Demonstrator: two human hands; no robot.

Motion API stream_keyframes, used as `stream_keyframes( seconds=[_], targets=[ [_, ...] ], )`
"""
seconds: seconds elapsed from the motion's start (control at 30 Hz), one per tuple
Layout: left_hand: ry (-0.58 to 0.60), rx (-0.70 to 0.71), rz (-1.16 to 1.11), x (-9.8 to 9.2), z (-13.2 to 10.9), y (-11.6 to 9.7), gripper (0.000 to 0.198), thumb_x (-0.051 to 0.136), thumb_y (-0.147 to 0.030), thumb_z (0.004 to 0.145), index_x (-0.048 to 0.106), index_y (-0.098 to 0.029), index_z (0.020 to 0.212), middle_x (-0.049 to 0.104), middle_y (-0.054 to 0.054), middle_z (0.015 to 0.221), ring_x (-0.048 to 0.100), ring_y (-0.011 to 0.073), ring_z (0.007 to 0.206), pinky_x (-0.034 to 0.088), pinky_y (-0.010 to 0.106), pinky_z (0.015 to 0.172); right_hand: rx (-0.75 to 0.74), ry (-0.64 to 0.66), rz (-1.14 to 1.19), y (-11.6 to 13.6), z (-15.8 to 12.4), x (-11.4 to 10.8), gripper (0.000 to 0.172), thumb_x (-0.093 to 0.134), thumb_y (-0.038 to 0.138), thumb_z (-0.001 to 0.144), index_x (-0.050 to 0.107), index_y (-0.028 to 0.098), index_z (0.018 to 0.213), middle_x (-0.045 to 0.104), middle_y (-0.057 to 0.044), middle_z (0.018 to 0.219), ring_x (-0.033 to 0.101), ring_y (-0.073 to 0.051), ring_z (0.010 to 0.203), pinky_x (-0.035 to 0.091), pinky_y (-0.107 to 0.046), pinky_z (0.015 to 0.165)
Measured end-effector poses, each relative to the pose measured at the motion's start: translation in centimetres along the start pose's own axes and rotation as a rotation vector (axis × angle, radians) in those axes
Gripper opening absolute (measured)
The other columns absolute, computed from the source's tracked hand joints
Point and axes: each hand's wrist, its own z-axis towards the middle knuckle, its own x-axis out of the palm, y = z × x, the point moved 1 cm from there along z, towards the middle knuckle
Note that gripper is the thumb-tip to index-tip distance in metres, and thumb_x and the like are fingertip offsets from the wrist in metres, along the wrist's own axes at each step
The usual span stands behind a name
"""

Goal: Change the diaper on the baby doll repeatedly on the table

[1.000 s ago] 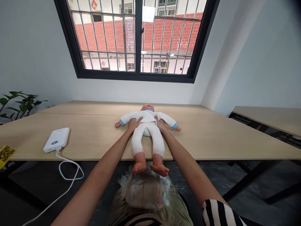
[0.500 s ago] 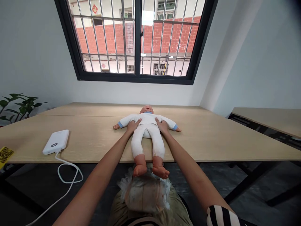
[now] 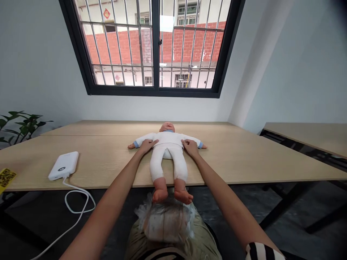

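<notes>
A baby doll (image 3: 167,155) lies on its back on the wooden table, its head toward the window and its feet past the near edge. White long-sleeved top (image 3: 169,139) and white trousers cover it, with blue trim at neck and cuffs. My left hand (image 3: 147,145) is at the left side of the top's hem, thumb and fingers closed on the cloth. At the opposite side, my right hand (image 3: 191,147) pinches the hem the same way. The undersides of my fingers are partly hidden.
A white power bank (image 3: 64,165) with a white cable (image 3: 81,211) hanging off the edge lies at the left. Crumpled clear plastic wrapping (image 3: 165,222) is on my lap below the doll's feet. The barred window, a plant (image 3: 23,126) and another table (image 3: 306,135) stand around.
Both hands have shifted slightly outward from the doll's torso to the edges of its top, thumbs drawn off the belly. The doll lies in the same pose; the view tilts slightly.
</notes>
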Motion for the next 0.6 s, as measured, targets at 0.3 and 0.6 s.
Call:
stream_keyframes(
  seconds=[0.3,0.6],
  targets=[
    [0.011,0.081,-0.215,0.1,0.7,1.0,0.049,0.077,-0.059,0.062,0.056,-0.018,0.078,0.06,0.002,0.075,0.056,0.0166,0.072,0.042,0.029,0.067,-0.038,0.022,0.154,-0.9,0.9,1.3,0.025,0.046,0.031,0.083,0.063,0.017,0.094,0.069,-0.011,0.101,0.061,-0.024,0.096,0.045,-0.037,0.092],
    [0.143,0.044,-0.35,0.0,1.1,1.1,0.06,0.088,-0.038,0.05,0.065,-0.014,0.101,0.067,0.012,0.109,0.062,0.0252,0.103,0.046,0.039,0.095,0.019,-0.044,0.233,-1.2,1.5,0.8,0.026,0.055,0.035,0.079,0.063,0.016,0.094,0.065,-0.014,0.109,0.055,-0.028,0.11,0.037,-0.042,0.104]
  ],
)
